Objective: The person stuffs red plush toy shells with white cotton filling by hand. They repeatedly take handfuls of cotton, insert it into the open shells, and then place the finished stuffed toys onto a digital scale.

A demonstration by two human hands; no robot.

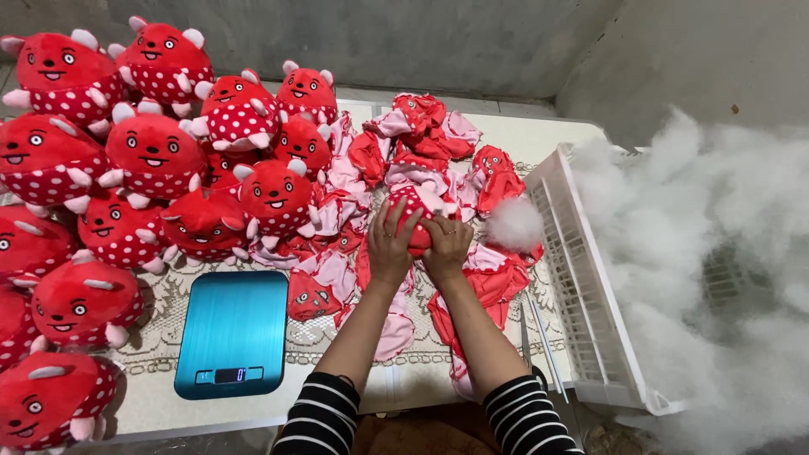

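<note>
My left hand (390, 243) and my right hand (447, 246) both clasp a partly stuffed red plush toy (415, 212) with white dots, held over the middle of the table. Around and under it lie several flat, unstuffed red and pink toy skins (421, 139). A small tuft of white stuffing (515, 223) rests just right of my right hand. Both forearms wear black and white striped sleeves.
Several finished red plush toys (152, 152) with faces are piled on the left. A blue kitchen scale (233, 331) sits at the front left on a lace cloth. A white slatted crate (581, 286) full of loose white stuffing (716, 253) stands on the right.
</note>
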